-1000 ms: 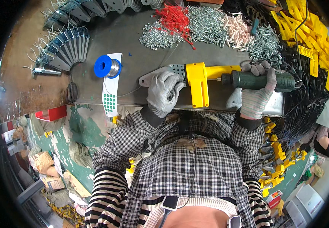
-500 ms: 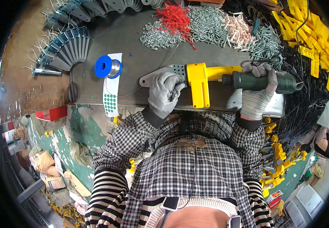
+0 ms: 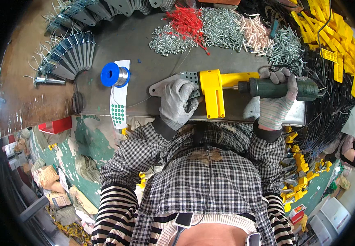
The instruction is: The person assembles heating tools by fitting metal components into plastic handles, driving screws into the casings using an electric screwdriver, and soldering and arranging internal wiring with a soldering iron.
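My left hand (image 3: 177, 104), in a grey glove, is closed around a grey metal plate (image 3: 157, 89) with a rounded end and a dark perforated section. A yellow plastic part (image 3: 212, 96) is joined to the plate's right end, with an arm reaching right behind the screwdriver bit. My right hand (image 3: 276, 107), in a striped glove, is wrapped around a dark green electric screwdriver (image 3: 263, 88) lying level. Its thin bit points left and reaches the right side of the yellow part; where exactly the tip sits is hidden.
A blue solder spool (image 3: 111, 74) stands on a white strip with green dots (image 3: 118, 110). Behind are piles of nuts (image 3: 165, 40), red pieces (image 3: 183, 22) and screws (image 3: 222, 30). Fanned metal plates (image 3: 69, 55) lie left; black cables (image 3: 329, 98) and yellow parts (image 3: 345, 45) crowd the right.
Both hands keep their grips, and the screwdriver and yellow part hold the same position relative to each other. The whole picture has shifted very slightly.
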{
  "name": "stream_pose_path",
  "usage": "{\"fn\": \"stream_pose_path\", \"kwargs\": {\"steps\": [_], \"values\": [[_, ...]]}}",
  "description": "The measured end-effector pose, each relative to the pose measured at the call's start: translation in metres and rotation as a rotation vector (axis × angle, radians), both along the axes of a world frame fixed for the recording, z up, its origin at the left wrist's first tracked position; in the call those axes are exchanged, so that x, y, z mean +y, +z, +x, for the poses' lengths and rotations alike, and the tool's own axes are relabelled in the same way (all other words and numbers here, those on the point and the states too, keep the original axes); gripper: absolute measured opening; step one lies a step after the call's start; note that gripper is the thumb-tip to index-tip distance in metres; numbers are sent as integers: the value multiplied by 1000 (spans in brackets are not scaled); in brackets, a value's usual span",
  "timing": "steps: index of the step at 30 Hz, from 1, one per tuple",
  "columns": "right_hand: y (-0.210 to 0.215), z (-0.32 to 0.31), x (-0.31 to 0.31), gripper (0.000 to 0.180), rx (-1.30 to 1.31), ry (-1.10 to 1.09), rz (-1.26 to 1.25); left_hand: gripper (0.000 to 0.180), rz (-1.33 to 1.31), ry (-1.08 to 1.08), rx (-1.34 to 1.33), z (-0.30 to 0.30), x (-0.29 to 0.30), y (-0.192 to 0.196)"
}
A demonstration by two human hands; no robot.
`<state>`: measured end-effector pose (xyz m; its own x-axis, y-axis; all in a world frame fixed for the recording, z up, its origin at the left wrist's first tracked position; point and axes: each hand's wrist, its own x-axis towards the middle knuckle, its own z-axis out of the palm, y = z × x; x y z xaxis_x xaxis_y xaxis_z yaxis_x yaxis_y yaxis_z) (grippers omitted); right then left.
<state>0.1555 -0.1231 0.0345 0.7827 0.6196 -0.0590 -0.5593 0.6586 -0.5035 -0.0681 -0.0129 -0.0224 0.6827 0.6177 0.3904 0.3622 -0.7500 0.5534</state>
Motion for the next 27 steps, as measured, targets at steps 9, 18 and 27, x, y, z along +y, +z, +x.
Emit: {"fn": "stream_pose_path", "kwargs": {"steps": [9,18,27], "values": [[-1,-1,-3,26,-143,-112,-50,44,-7,-1,-11,7,-17,10],[16,-3,-2,26,5,-21,-15,46,120,20,-115,-3,-5,-22],[142,174,-68,30,-1242,-596,-644,45,125,58,-112,0,-4,-20]]}}
